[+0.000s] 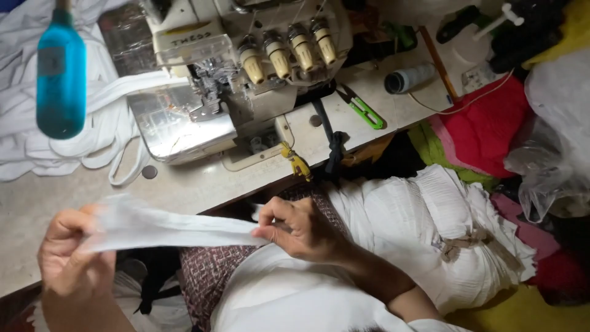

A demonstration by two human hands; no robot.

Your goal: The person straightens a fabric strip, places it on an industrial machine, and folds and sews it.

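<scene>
A narrow white fabric strip point(166, 227) stretches between both hands, just in front of the table's near edge. My left hand point(74, 252) grips its left end, fingers curled around the cloth. My right hand point(301, 230) pinches the right end between thumb and fingertips. Below the hands lie a patterned maroon cloth point(212, 270) and white fabric point(283, 295) on my lap. An overlock sewing machine point(246, 67) stands on the table beyond the hands.
A blue bottle point(60, 74) hangs at the upper left over piled white strips point(104, 123). Green thread snips point(362, 109) and a grey thread spool point(409, 78) lie right of the machine. A bundle of white cloth point(430, 221), red fabric point(491, 129) and a plastic bag point(553, 147) crowd the right.
</scene>
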